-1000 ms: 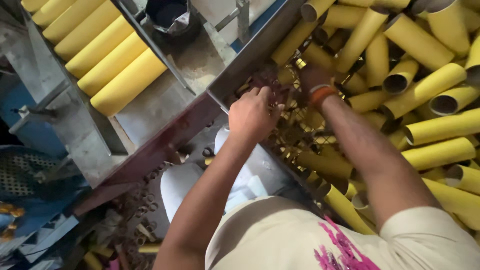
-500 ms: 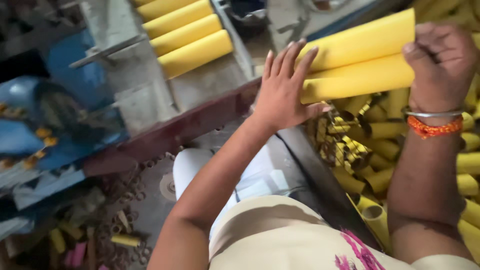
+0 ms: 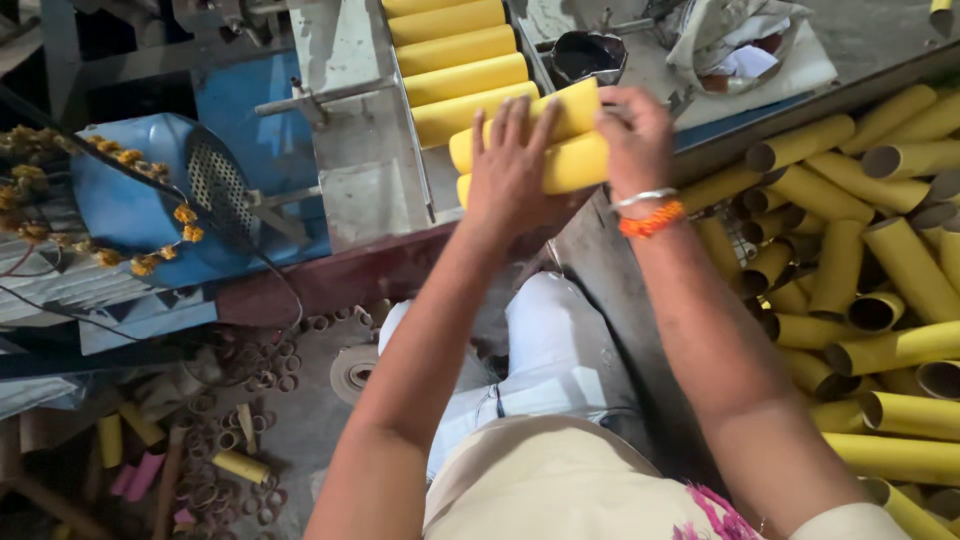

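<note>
Two yellow cardboard tubes (image 3: 570, 140) lie stacked sideways between my hands, just in front of a sloping metal feed tray (image 3: 345, 130). My left hand (image 3: 512, 170) presses flat against their left ends, fingers spread upward. My right hand (image 3: 632, 135), with a metal bangle and an orange thread at the wrist, grips their right ends. A row of several more yellow tubes (image 3: 455, 50) lies side by side on the tray just beyond the held pair.
A heap of loose yellow tubes (image 3: 870, 270) fills a bin on the right. A blue machine housing (image 3: 170, 200) with a marigold garland stands left. A dark cup (image 3: 588, 55) and crumpled cloth (image 3: 740, 40) sit behind. Cardboard rings and tube scraps (image 3: 230, 450) litter the floor.
Both hands went from digging in the tube heap on the right to lifting two tubes, then carried them left and forward to the tray's near end.
</note>
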